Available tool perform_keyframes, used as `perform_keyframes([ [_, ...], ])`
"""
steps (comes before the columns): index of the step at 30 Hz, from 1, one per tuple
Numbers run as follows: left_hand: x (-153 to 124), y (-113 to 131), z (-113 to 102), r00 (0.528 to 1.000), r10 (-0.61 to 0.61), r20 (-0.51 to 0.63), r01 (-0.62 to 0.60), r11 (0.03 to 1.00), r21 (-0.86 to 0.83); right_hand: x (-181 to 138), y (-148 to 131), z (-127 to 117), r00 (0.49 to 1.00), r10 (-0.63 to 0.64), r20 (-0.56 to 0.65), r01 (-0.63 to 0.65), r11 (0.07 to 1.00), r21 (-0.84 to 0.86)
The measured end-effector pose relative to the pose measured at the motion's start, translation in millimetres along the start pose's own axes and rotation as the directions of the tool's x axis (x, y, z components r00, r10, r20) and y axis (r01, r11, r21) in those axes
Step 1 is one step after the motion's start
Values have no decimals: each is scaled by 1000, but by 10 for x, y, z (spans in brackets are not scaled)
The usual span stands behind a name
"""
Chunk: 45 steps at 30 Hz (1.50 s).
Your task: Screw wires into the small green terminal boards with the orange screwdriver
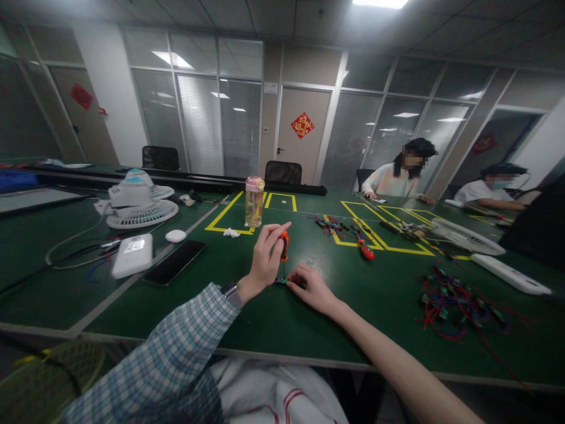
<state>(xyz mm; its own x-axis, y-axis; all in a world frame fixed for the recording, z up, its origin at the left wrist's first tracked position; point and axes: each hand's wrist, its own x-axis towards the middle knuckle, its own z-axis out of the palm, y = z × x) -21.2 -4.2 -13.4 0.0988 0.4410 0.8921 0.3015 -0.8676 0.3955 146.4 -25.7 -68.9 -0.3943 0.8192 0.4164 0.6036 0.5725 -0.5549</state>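
Note:
My left hand [266, 254] is closed round an orange and black screwdriver [285, 246], held upright with its thin shaft pointing down. The shaft's tip meets a small green part [281, 281], perhaps a circuit board, flat on the table. My right hand [311, 287] rests on the table and pinches the right end of this small part between thumb and fingertips. Fine detail of the part is too small to make out, and the left fingers cover some of the screwdriver's handle.
Wired small parts lie heaped at right [459, 300] and farther back [333, 225], near a red screwdriver [366, 249]. A pink-lidded bottle [253, 203] stands ahead. Left are a phone [175, 262], a white power bank [133, 255] and a fan [142, 212]. Two people sit across at right.

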Motion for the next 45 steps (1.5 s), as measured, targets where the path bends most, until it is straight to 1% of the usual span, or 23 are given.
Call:
perform_keyframes([
  [3, 2, 5, 1, 1000, -4, 15, 4, 1000, -19, -1, 5, 4, 1000, 1, -1, -1, 1000, 10],
  [9, 7, 17, 7, 997, 15, -69, -9, 997, 78, 1, 11, 9, 1000, 2, -6, -2, 1000, 18],
  [11, 3, 14, 2, 998, 22, -54, -17, 997, 77, 1, 14, 10, 1000, -3, -7, 3, 1000, 12],
  [14, -5, 2, -1, 1000, 18, -3, -18, 1000, 19, 1, 19, 11, 1000, -10, -10, 10, 1000, 3],
  [16, -7, -5, 3, 1000, 11, 7, -11, 1000, -16, 0, 15, 9, 1000, -10, -10, 10, 1000, 5],
  [18, -4, -5, 8, 1000, 8, -5, -8, 1000, -13, 0, 4, 5, 1000, -5, -7, 5, 1000, 6],
  [22, 7, 10, 6, 999, 17, -52, -14, 998, 57, 2, -17, -1, 1000, 8, -4, -8, 1000, 7],
  [25, 5, 12, -4, 999, 17, -28, -15, 998, 61, 3, -17, -1, 1000, 9, -3, -9, 1000, 10],
  [29, -3, -5, -7, 1000, 3, 25, -3, 1000, 0, 1, -14, -6, 1000, -2, -1, 2, 1000, 6],
  [32, 2, -8, 1, 1000, 12, 13, -12, 1000, -7, 0, -16, -11, 1000, -2, -2, 2, 1000, 3],
  [38, 13, 11, 6, 999, 26, -46, -22, 997, 79, -2, 11, 5, 1000, -15, -9, 15, 1000, 5],
  [45, 9, 30, -12, 999, 31, 11, -32, 1000, 3, -4, 0, -6, 1000, -9, -1, 9, 1000, 6],
])
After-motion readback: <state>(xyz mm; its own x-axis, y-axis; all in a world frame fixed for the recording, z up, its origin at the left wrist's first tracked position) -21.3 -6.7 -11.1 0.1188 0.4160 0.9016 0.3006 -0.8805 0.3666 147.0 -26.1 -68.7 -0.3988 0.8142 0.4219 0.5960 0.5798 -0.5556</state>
